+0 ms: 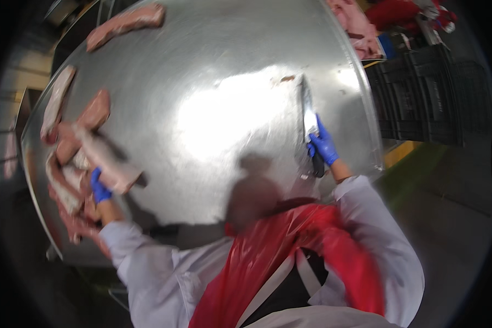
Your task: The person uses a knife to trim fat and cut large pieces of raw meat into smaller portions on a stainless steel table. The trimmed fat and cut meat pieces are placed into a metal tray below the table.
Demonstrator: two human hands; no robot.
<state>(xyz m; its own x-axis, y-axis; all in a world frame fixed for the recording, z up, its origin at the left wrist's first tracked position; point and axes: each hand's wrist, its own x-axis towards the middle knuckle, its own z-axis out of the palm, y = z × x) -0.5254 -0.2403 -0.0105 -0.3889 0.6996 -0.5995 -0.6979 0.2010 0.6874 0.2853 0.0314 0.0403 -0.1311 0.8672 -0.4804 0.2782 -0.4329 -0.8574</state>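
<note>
In a blue glove, my left hand [100, 187] grips the near part of a long pale piece of meat [106, 157] at the table's left side. That piece is slightly blurred and lies over or just above a heap of other meat pieces [68, 183]. My right hand [324, 145], also gloved in blue, is closed round the black handle of a knife [307, 104]. The blade points away from me, low over the metal table [202, 71] on the right. A small brown scrap [287, 78] lies beside the knife's tip.
Another long meat piece [127, 25] rests at the far left of the table. Beyond the right edge stand a bin of pink meat [355, 27] and stacked dark crates [421, 95]. A red apron [246, 262] hangs at the table's near edge.
</note>
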